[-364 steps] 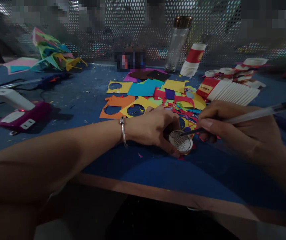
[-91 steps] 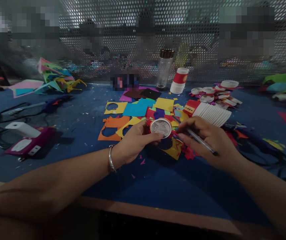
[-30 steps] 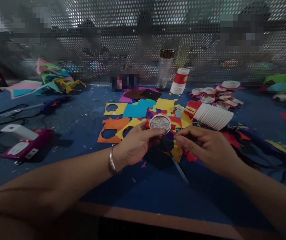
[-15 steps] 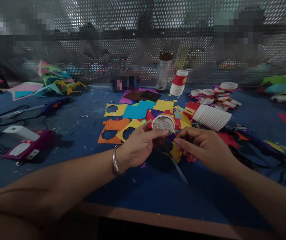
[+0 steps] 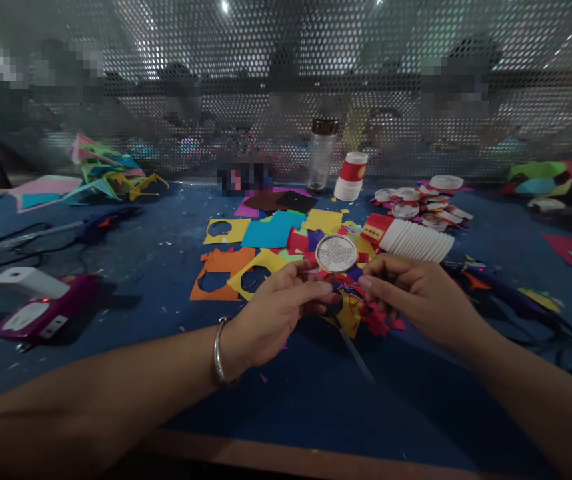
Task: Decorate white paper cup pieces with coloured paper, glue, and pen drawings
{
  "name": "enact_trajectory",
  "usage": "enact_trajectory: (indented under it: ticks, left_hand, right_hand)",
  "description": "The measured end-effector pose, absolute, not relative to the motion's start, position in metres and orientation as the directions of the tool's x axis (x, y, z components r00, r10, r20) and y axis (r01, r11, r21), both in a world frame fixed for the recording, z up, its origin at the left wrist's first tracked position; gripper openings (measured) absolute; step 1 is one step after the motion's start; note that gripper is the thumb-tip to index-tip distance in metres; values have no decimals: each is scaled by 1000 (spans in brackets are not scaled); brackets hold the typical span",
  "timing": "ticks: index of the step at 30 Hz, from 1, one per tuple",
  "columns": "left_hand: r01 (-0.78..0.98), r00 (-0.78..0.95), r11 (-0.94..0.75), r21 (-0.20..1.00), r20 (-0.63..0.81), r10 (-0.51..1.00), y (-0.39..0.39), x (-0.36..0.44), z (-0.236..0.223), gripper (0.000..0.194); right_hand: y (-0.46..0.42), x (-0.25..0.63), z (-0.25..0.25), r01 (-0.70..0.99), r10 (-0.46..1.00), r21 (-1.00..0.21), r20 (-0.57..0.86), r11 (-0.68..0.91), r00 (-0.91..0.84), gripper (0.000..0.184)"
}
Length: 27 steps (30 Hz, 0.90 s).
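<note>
A cut-down paper cup piece point(image 5: 337, 253) is held up over the table, its round white face drawn with dark lines and its rim edged with red and purple flaps. My left hand point(image 5: 286, 297), with a silver bangle on the wrist, grips its lower left side, thumb below the disc. At the lower right, my right hand point(image 5: 409, 290) pinches a purple flap point(image 5: 355, 272) between thumb and forefinger. Below both hands lie red paper scraps point(image 5: 376, 320) and a thin translucent stick point(image 5: 356, 357).
Coloured paper sheets point(image 5: 266, 233) spread behind the hands. A stack of paper cups point(image 5: 416, 240) lies on its side, near several finished-looking cup pieces point(image 5: 406, 209). Glue guns point(image 5: 103, 227) with cords rest at both sides. A purple power strip point(image 5: 46, 310) and glass bottle point(image 5: 323, 160) stand about.
My left thumb has slid off the disc's face to below its rim, leaving the drawn lines uncovered. The camera view has shifted slightly. My right hand keeps its pinch.
</note>
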<state>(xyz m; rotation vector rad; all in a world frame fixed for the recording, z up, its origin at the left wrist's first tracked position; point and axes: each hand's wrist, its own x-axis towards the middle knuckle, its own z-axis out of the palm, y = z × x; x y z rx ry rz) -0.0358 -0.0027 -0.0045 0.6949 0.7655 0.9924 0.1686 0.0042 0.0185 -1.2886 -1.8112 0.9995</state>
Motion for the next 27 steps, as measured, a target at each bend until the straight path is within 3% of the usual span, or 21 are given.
enact_trajectory:
  ticks: [11,15,20,27]
  left_hand:
    - [-190,397,188,964,-100,912,-6,-38,-16,16]
    - [-69,492,-11,998,44,870,-12,-42,-15,9]
    - [158,595,-336,929,181,783,-19,-45,-13,18]
    - [170,666,-525,834,296,685,-17,-47,-15,22]
  right_hand:
    - [28,184,24,274,1000,-962,-15,-10,-17,38]
    - [31,187,27,234,999,-972,-23,-28,26,35]
    - [35,190,34,217,995,-975,-14,-36,98,35]
    - [80,222,55,173,942,-984,105,51,320,19]
